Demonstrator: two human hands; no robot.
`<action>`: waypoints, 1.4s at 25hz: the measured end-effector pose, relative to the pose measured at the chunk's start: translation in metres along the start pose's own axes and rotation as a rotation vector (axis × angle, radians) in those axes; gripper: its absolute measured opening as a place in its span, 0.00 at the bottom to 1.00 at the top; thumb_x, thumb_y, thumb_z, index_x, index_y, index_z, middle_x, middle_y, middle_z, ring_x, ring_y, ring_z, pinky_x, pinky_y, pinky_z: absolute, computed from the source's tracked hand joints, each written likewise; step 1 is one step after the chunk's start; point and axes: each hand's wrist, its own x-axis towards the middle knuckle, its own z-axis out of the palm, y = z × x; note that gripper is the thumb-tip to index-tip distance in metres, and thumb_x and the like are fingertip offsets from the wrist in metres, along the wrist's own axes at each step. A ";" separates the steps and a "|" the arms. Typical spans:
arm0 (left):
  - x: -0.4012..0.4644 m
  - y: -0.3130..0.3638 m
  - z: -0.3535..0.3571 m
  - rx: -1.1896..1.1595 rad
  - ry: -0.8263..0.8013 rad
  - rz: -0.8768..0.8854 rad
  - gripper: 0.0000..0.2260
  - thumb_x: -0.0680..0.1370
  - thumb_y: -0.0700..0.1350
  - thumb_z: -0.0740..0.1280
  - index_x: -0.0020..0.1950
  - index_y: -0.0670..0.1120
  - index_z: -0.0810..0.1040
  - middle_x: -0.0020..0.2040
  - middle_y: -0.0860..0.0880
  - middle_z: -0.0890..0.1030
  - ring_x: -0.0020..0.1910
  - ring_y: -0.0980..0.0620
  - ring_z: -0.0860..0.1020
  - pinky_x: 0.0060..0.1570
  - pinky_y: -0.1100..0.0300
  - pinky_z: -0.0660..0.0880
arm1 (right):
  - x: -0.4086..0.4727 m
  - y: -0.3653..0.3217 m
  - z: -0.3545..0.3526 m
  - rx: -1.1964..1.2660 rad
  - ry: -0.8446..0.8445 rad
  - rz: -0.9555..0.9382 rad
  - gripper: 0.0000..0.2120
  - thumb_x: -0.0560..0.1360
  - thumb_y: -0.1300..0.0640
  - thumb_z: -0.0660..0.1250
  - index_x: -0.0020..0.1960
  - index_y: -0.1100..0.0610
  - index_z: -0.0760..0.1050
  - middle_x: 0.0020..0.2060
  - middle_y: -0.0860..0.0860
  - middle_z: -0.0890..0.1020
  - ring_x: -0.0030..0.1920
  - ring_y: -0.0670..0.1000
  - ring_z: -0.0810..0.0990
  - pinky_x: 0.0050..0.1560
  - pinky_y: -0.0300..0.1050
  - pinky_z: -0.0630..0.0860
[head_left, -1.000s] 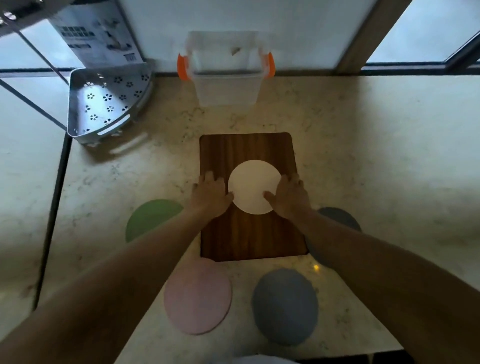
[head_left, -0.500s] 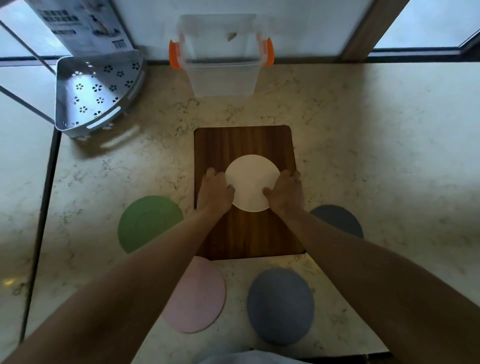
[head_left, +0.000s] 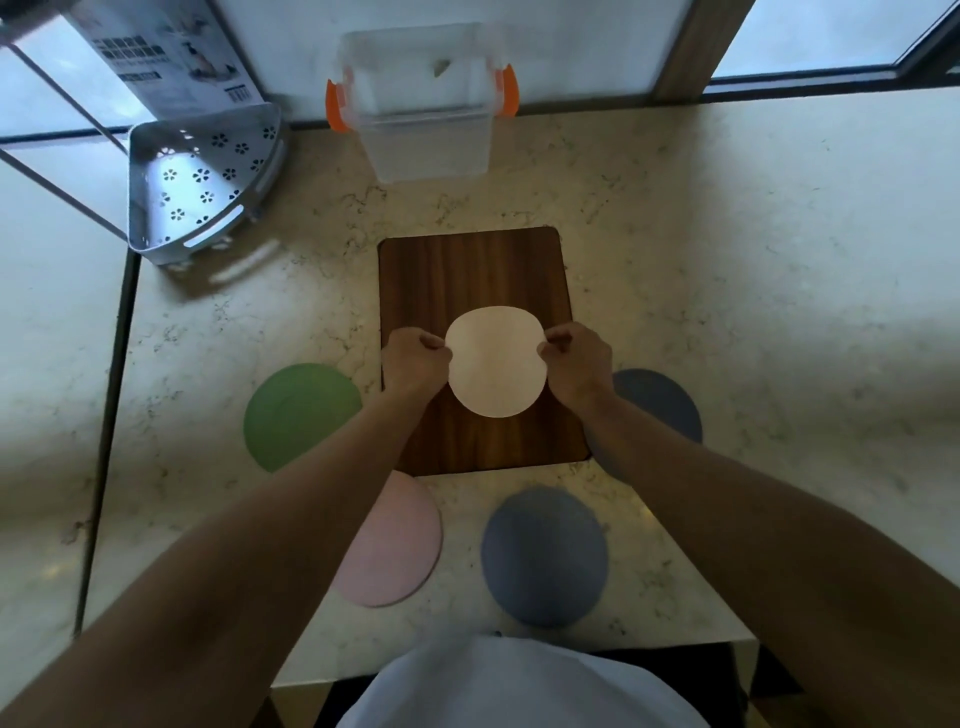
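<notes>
A thin white round mat (head_left: 496, 364) is over the middle of a dark wooden board (head_left: 470, 270) on the marble counter. My left hand (head_left: 413, 358) pinches the mat's left edge with curled fingers. On the opposite side my right hand (head_left: 576, 361) pinches the right edge in the same way. The mat's sides look slightly bent inward where the fingers hold it. Whether it still touches the board cannot be told.
Four more round mats lie on the counter: green (head_left: 298, 415), pink (head_left: 400, 545), grey-blue (head_left: 543, 556) and a dark one (head_left: 662, 402) partly under my right arm. A clear bin with orange latches (head_left: 423, 104) stands behind the board; a perforated metal corner shelf (head_left: 200, 176) sits back left.
Both hands went from lying flat beside the white mat to pinching its left and right edges. The mat's sides now curl in a little.
</notes>
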 end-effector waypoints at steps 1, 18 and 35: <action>-0.008 -0.002 -0.002 -0.022 -0.008 -0.010 0.09 0.74 0.39 0.72 0.37 0.50 0.77 0.39 0.49 0.82 0.40 0.48 0.83 0.45 0.49 0.83 | -0.006 0.006 -0.004 0.020 -0.015 0.004 0.10 0.77 0.56 0.69 0.57 0.56 0.79 0.55 0.53 0.83 0.47 0.46 0.76 0.48 0.40 0.71; -0.175 -0.103 0.014 -0.121 -0.229 -0.106 0.03 0.76 0.39 0.71 0.50 0.42 0.83 0.47 0.45 0.83 0.46 0.47 0.83 0.48 0.48 0.83 | -0.151 0.138 -0.047 0.078 -0.186 0.003 0.08 0.75 0.57 0.71 0.53 0.57 0.81 0.46 0.50 0.84 0.46 0.48 0.80 0.46 0.35 0.73; -0.204 -0.127 0.029 0.001 -0.180 -0.069 0.04 0.76 0.39 0.71 0.50 0.41 0.83 0.47 0.43 0.84 0.40 0.49 0.83 0.45 0.50 0.83 | -0.174 0.163 -0.047 -0.019 -0.183 0.008 0.07 0.72 0.57 0.74 0.49 0.56 0.80 0.42 0.49 0.83 0.41 0.45 0.79 0.39 0.29 0.68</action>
